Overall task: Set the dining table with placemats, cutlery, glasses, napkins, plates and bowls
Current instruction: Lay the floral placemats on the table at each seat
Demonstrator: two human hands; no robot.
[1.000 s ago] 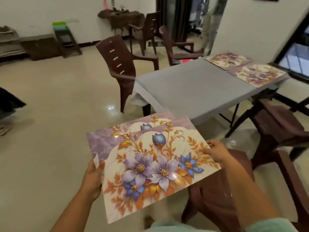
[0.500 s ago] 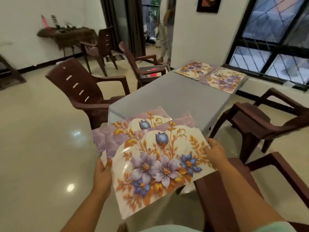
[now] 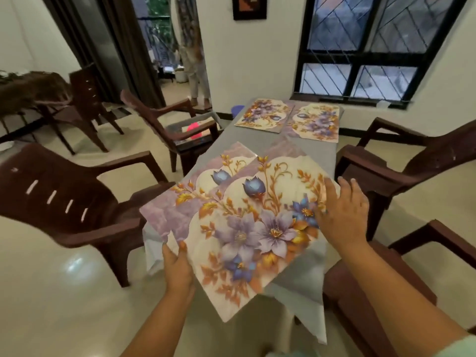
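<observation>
Two overlapping floral placemats, the top one [image 3: 247, 228] and the one beneath it [image 3: 164, 215], hover over the near end of the grey-clothed table [image 3: 316, 153]. My left hand [image 3: 177, 266] grips their near left edge, thumb on top. My right hand [image 3: 342, 215] lies flat on the right edge of the top mat with its fingers straight. Two more floral placemats [image 3: 265, 115] [image 3: 316, 122] lie side by side at the table's far end, under the window.
Brown plastic chairs stand around the table: one at the near left [image 3: 72, 202], one at the far left [image 3: 180, 124], one at the right [image 3: 401, 163], one at the near right [image 3: 386, 292]. A person [image 3: 195, 60] stands in the far doorway. A small side table [image 3: 28, 88] is at the far left.
I have stepped up to the table and the two mats now hang over its near end. My right hand has let go of the edge and lies flat on the top mat.
</observation>
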